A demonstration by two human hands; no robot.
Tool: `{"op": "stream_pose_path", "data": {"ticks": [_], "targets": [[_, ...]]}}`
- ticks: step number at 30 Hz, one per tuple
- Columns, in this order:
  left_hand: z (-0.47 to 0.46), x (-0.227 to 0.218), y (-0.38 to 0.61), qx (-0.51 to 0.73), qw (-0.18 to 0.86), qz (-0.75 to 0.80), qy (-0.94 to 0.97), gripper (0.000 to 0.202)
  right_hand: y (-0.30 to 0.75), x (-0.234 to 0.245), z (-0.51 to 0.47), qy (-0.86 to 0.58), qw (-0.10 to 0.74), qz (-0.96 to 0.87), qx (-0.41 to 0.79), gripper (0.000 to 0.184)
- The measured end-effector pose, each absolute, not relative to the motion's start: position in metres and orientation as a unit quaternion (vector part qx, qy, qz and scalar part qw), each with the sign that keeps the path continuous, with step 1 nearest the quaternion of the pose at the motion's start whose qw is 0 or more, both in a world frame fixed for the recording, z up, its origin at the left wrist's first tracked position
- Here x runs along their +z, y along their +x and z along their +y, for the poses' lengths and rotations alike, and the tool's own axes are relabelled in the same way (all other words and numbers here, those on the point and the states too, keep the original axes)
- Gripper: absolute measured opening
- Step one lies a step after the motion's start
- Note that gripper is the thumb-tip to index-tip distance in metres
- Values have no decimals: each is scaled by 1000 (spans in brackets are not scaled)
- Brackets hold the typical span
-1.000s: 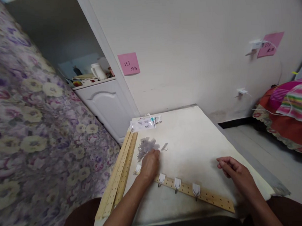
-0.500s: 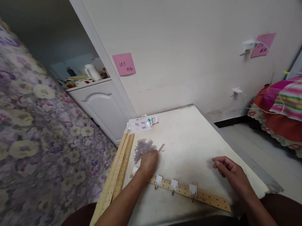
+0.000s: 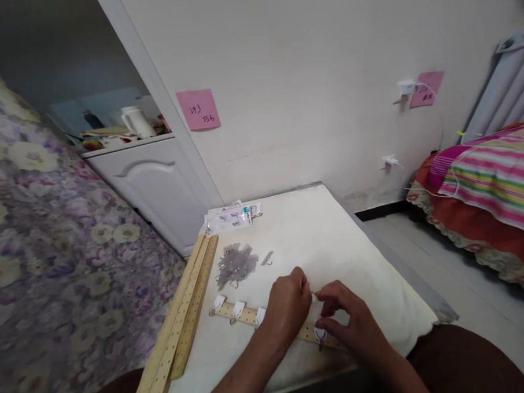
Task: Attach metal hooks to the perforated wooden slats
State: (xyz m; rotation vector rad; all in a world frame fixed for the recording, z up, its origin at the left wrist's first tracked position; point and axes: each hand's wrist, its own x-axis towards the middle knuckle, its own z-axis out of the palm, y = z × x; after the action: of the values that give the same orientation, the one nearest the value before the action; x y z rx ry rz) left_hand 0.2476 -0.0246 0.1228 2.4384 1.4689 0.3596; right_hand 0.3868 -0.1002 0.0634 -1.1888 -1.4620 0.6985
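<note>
My left hand is closed in a pinch above the perforated wooden strip. A tiny metallic bit, seemingly a small hook, pokes out between its fingertips. My right hand faces it, thumb and forefinger apart, with the fingertips close to that bit. White-backed hooks sit in a row along the strip; the hands cover part of it. One more white-backed hook shows just under my right thumb. A heap of small hooks in greyish clear plastic lies to the left, with a single piece apart from it.
Long perforated wooden strips lie along the table's left side. Flat packaging rests at the back left corner. The table meets a wall behind. A floral curtain hangs at the left, and a bed stands at the right.
My left hand has left the heap and moved right, over the strip. My right hand has come left to meet it. The view has shifted slightly to the right.
</note>
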Motion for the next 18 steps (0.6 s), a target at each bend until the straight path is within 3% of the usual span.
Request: {"op": "stream_pose_path", "data": {"ticks": [5, 9, 18], "targets": [[-36, 119, 259, 152, 187, 510, 826, 15, 385, 57, -100, -481, 567, -638, 199, 25], [-41, 119, 258, 176, 210, 504, 819, 15, 386, 57, -102, -459, 567, -658, 188, 22], [-54, 120, 245, 269, 315, 450, 791, 16, 397, 68, -106, -505, 585, -533, 345, 22]]}}
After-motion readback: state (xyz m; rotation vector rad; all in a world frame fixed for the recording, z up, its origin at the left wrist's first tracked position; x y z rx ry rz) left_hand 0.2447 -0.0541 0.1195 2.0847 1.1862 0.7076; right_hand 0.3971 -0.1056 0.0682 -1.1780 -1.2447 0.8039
